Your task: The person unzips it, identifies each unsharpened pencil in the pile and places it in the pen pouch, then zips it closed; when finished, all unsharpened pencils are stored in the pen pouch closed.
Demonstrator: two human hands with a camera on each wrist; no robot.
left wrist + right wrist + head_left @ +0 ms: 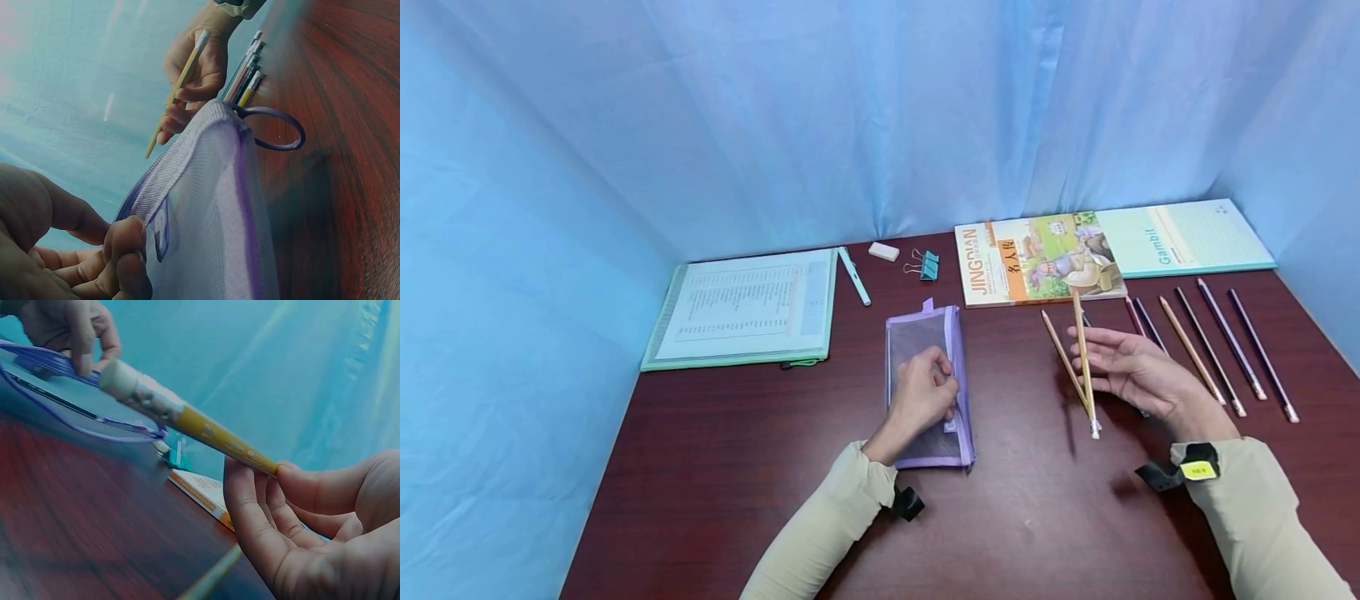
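Observation:
A purple mesh pencil case (917, 333) lies on the dark wooden table. My left hand (921, 387) pinches its zipped edge (172, 169) between thumb and fingers, raising that edge. In the right wrist view the case's mouth gapes, and a dark, slim pencil-like item (53, 397) shows inside. To the right, my right hand (1138, 375) holds a yellow pencil (1083, 358) above the table, gripped between thumb and fingers with its white eraser end toward me. Close beside it, a second yellow pencil (1063, 354) lies on the table.
Several pencils (1225, 342) lie in a row at the right. A picture-covered book (1037, 262) and a pale green notebook (1187, 237) lie behind. Toward the left are a binder clip (929, 265), an eraser (883, 251), a white pen (854, 277) and a document pouch (745, 308).

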